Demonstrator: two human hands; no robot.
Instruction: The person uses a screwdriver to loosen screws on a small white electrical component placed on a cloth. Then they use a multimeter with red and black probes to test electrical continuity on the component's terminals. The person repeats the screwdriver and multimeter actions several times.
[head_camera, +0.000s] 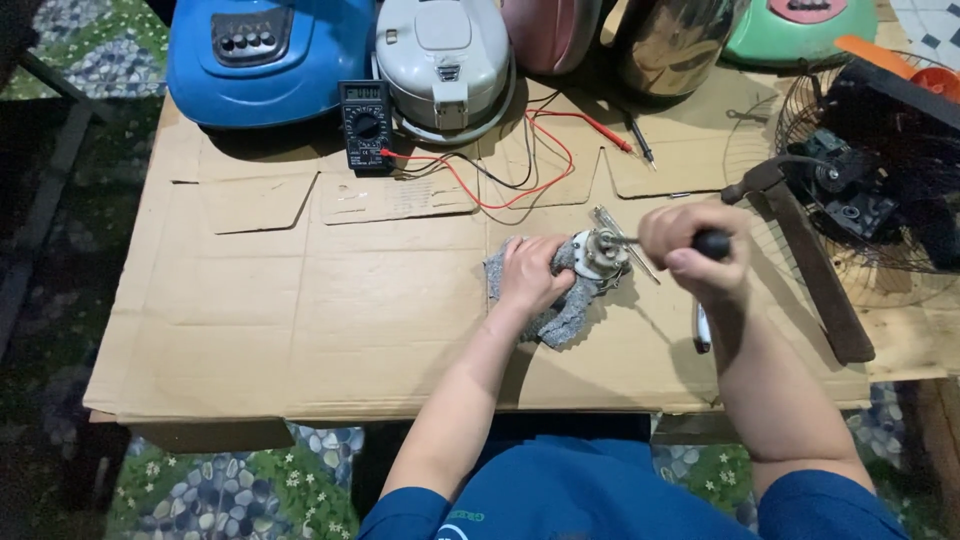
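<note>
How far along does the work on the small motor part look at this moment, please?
Done: the fan lies dismantled at the right, and the motor part sits on a grey cloth. In hand: the left hand steadies it while the right hand works a screwdriver into it. Left: the multimeter sits unused.

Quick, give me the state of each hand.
Left hand: closed on the grey cloth around the small motor.
Right hand: closed on a screwdriver.

Bright even overhead light, dim edges, sharp focus.
</note>
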